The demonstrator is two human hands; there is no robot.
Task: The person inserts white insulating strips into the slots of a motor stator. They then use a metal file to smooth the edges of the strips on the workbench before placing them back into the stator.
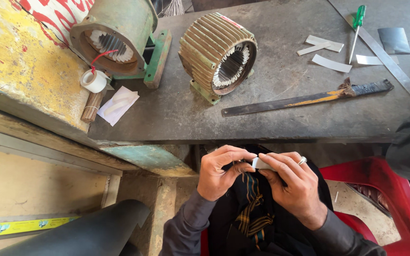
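Near the grey workbench, the left hand and right hand both pinch a small white paper strip.

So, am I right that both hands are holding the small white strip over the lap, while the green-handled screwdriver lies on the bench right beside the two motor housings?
Not quite. The head view shows the left hand and right hand pinching the small white strip over the lap, but the green-handled screwdriver lies at the bench's far right among paper strips, well away from the two motor housings.
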